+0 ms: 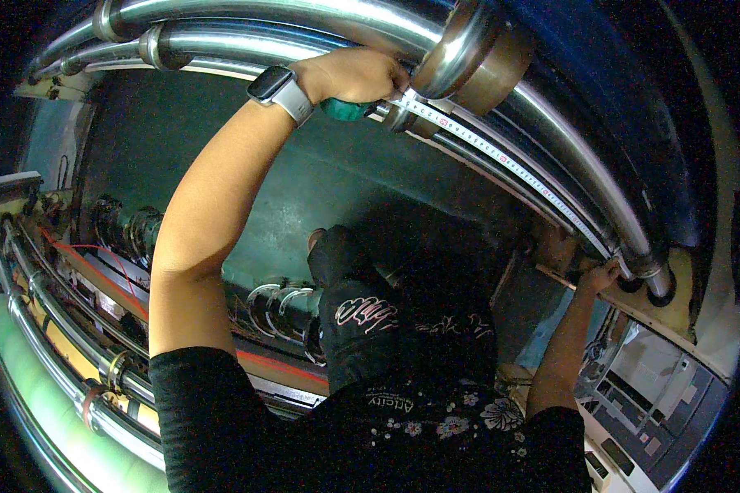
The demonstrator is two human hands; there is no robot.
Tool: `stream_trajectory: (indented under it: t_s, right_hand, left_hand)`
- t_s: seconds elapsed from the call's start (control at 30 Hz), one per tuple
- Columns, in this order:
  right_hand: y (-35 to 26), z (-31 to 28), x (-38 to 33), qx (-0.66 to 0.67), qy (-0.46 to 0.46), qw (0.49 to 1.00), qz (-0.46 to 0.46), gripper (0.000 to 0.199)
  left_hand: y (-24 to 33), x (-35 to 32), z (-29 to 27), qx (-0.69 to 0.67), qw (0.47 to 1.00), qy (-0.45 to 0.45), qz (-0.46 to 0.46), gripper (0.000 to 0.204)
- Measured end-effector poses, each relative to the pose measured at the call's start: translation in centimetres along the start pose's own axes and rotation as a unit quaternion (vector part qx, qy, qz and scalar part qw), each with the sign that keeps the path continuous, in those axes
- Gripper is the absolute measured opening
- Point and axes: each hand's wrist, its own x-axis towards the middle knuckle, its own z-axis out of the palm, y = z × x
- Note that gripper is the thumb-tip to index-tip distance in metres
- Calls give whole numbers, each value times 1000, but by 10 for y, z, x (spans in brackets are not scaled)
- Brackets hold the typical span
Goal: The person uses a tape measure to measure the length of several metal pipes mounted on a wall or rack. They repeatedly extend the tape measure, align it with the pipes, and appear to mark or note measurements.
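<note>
A white tape measure blade [501, 156] stretches along the polished metal roller [567, 148], from the upper middle down to the right. My left hand [358, 74], with a watch on the wrist, is closed on the tape measure near a wide metal collar [473, 66]. The tape's green case [345, 109] shows below that hand. My right hand [602, 276] is closed at the far end of the blade, beside the roller's right end. Its fingertips are small and partly hidden, but they appear to pinch the blade's end.
More shiny rollers [238, 45] with collars run across the top. At lower left, a second bank of rollers [57, 361] stands beside a pale green surface [25, 386]. Red cable [123, 279] hangs there. A grey piece of equipment [645, 386] stands at lower right.
</note>
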Motion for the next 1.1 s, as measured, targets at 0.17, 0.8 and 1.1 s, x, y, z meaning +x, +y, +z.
stream_trajectory:
  t_s: [0.17,0.8,1.1]
  right_hand:
    - [-30,-15,-3,96,42,990,97,43]
    - [-127,34,-39,86,49,973,210,58]
    - [-52,9,-12,301,-29,941,148,44]
  left_hand:
    - [-5,8,6,-9,1000,14,18,24]
    - [-2,2,8,11,999,9,-44,19]
    - [-4,6,6,-20,1000,-5,-8,24]
